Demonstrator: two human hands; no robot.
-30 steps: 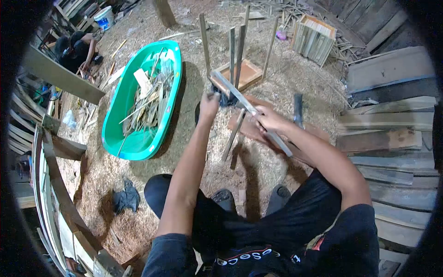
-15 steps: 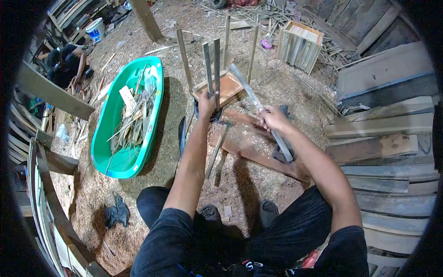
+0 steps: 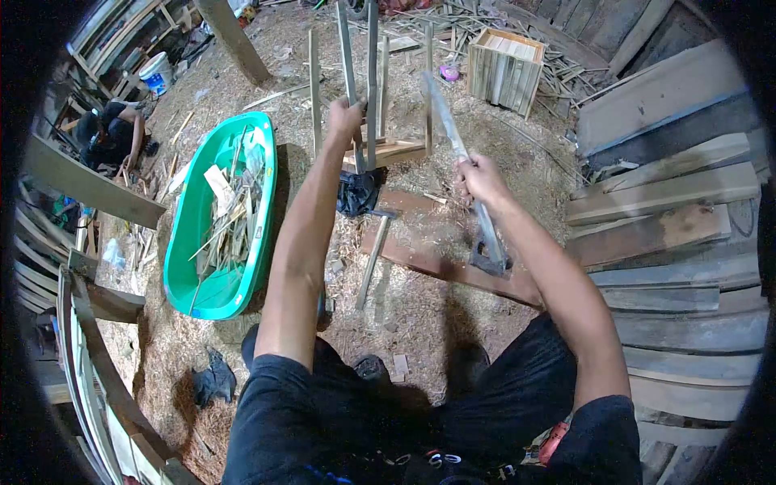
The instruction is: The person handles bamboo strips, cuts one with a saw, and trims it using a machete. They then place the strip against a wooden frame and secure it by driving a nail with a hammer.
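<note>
My left hand is closed around two wooden strips, which stand nearly upright and run up to the top of the view. Closed on a single grey wooden strip, my right hand holds it slanted, its lower end over a brown plank on the ground. Behind the left hand's strips, a shallow wooden frame lies with slender posts rising from it. A black plastic bag sits in front of that frame. Closer to me lies a hammer, its head near the plank.
To the left is a green tub of wood scraps. A slatted wooden crate stands at the back right, and stacked boards line the right side. Another person crouches at far left, beyond a post. Shavings cover the ground.
My left hand has lifted the two strips up and slightly left, uncovering more of the black bag. My right hand has risen a little with its strip. The view has shifted slightly.
</note>
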